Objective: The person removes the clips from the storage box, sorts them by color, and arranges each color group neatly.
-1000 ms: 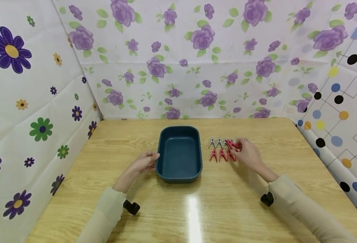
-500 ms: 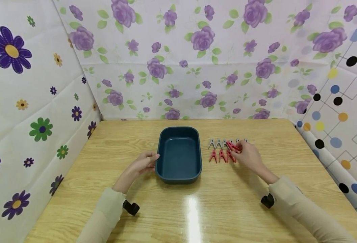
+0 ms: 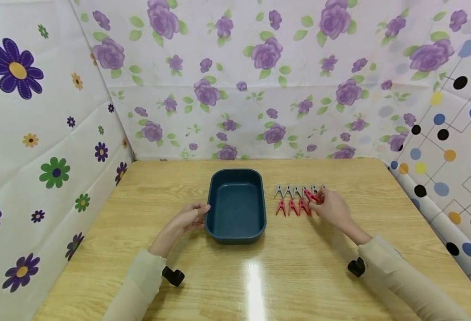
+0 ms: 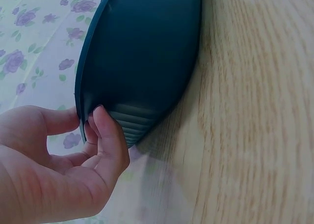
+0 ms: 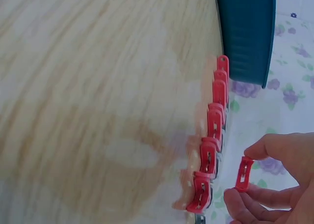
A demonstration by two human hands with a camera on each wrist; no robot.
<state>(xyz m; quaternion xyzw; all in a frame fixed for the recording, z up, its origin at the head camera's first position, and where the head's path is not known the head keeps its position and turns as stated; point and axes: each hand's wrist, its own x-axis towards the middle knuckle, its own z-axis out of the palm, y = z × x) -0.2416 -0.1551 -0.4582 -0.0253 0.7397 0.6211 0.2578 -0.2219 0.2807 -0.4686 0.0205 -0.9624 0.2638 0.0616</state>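
A dark teal rectangular plastic bin [image 3: 236, 240] stands on the wooden table. My left hand [image 3: 187, 217] pinches its left rim, thumb on one side of the wall and fingers on the other, as the left wrist view shows. Thumb and fingertips of my right hand [image 3: 334, 209] pinch a red clothespin [image 5: 243, 174], held just above the table. Below and left of it lies a row of red clothespins [image 3: 292, 207]. Behind them runs a row of grey clothespins [image 3: 287, 191], its right end partly covered by the right hand.
The wooden table [image 3: 219, 285] reaches back to a flowered cloth wall [image 3: 235, 111]. Patterned cloths also hang along the left and right sides. In the right wrist view the bin's wall [image 5: 245, 37] stands near the end of the red row.
My right hand has shifted slightly right with the red clothespin still pinched, uncovering more of the grey row. The left hand keeps its hold on the bin.
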